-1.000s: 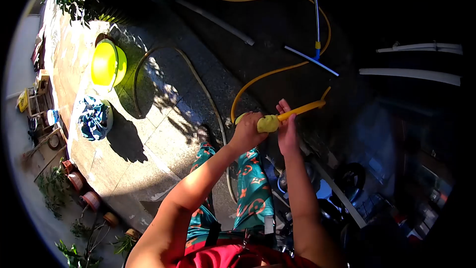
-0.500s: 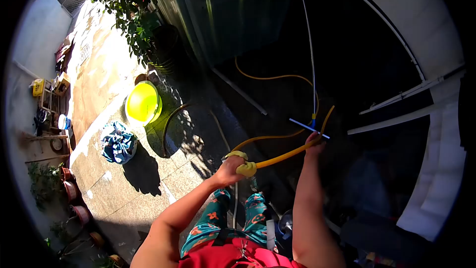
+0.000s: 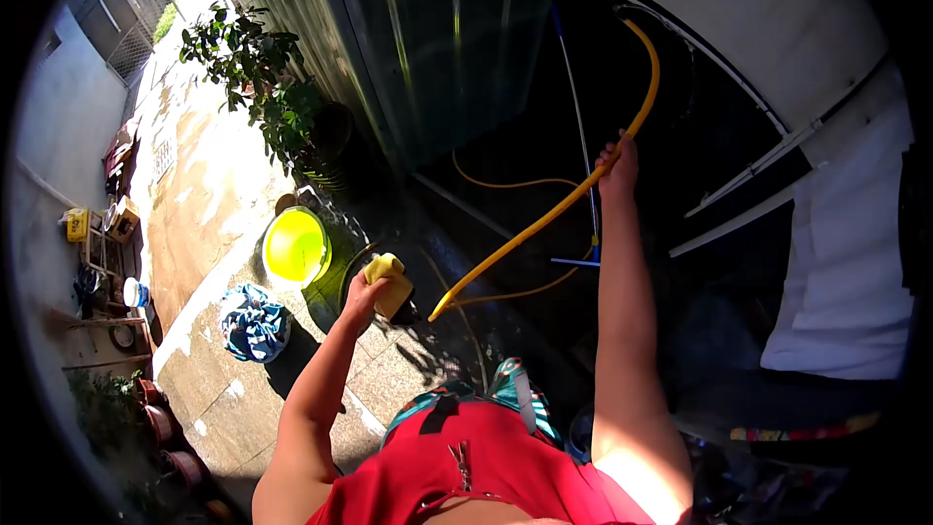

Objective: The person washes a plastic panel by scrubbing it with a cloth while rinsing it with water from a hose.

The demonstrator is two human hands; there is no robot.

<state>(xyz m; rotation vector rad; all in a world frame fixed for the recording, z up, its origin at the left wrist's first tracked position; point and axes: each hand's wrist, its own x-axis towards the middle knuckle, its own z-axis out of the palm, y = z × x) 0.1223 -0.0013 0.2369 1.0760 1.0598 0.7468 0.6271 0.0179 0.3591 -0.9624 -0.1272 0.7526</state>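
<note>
- Yellow hose [image 3: 526, 236] is up off the floor [image 3: 216, 426], R hand [image 3: 619, 163] partway along it; R fingers wrapped round it, arm stretched fwd.
- L hand [image 3: 360, 294] has a yellow cloth [image 3: 391, 301], L fingers bunched on its upper part; exact thumb position can't tell. Cloth is nr hose's lower tip, apart from it.
- Step in hand, prob.: guiding the raised hose w/ R, cloth kept aside in L.
- Any further shift of hose calls for firm R grip, eye on the lower tip so it doesn't catch the cloth.
- Edges: lime bucket [image 3: 296, 247] toward floor's far-left, blue fabric bundle [image 3: 255, 323] nearer; corrugated panel [image 3: 428, 49] bounds the far side. Squeegee blade [image 3: 573, 262] below hose on the dark side, poss. snag.
- Room: sunlit strip along floor's left looks widest, tho plant pots [image 3: 161, 424] line that edge; dark right side, can't tell.
</note>
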